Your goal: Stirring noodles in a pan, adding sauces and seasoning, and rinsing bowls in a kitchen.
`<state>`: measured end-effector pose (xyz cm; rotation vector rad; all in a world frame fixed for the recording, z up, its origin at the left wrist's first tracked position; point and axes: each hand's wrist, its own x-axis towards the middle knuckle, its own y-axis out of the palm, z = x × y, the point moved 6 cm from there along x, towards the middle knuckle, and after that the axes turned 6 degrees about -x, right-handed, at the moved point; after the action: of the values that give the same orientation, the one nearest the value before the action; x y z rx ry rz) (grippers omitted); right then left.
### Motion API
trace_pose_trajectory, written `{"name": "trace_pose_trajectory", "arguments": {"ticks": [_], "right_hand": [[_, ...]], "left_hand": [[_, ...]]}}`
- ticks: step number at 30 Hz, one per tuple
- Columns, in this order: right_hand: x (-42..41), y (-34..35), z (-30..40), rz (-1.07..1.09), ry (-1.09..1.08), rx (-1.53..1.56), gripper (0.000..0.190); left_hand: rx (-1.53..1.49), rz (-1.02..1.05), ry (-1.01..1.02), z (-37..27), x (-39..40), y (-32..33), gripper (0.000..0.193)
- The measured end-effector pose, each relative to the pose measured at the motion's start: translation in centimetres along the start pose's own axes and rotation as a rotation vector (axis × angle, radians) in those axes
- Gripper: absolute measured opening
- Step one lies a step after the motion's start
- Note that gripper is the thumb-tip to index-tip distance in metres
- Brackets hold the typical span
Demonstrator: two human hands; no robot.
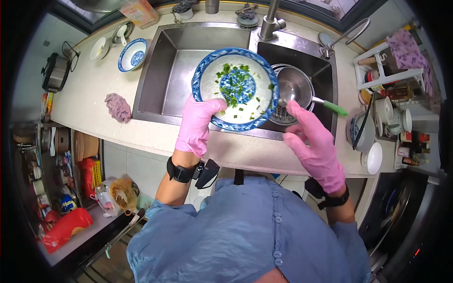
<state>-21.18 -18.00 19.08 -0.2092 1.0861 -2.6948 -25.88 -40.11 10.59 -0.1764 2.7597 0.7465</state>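
My left hand (pixel 200 122), in a pink glove, grips a blue-and-white patterned bowl (pixel 212 76) by its lower left rim, the thumb reaching inside. Chopped green scallions (pixel 235 83) are scattered over the bowl's inner surface. I hold it above the double steel sink, over the divider between the basins. Also gloved in pink, my right hand (pixel 315 143) hovers right of the bowl with its fingers apart and nothing in them. Beyond its fingertips, a small saucepan (pixel 295 85) with a green-tipped handle rests on a perforated steel strainer (pixel 281 116) in the right basin.
Left of the sink (pixel 148 70) are a second blue-and-white bowl (pixel 132 55), a small white bowl (pixel 99 48) and a crumpled purple cloth (pixel 118 108). A faucet (pixel 270 26) rises behind the divider. Stacked bowls (pixel 362 129) and a white rack (pixel 385 67) crowd the right side.
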Motion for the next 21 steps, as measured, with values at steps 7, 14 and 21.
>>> {"name": "trace_pose_trajectory", "arguments": {"ticks": [7, 14, 21], "right_hand": [[1.4, 1.7, -0.6, 0.171, 0.180, 1.015, 0.069], [-5.1, -4.1, -4.9, -0.230, 0.191, 1.085, 0.052], [-15.4, -10.7, -10.2, -0.590, 0.265, 1.100, 0.048]], "left_hand": [[-0.087, 0.090, -0.130, 0.0, -2.3, 6.4, 0.040], [0.005, 0.328, -0.206, 2.4, -5.5, 14.5, 0.038], [0.561, 0.565, 0.880, 2.3, -10.6, 27.7, 0.034]]}}
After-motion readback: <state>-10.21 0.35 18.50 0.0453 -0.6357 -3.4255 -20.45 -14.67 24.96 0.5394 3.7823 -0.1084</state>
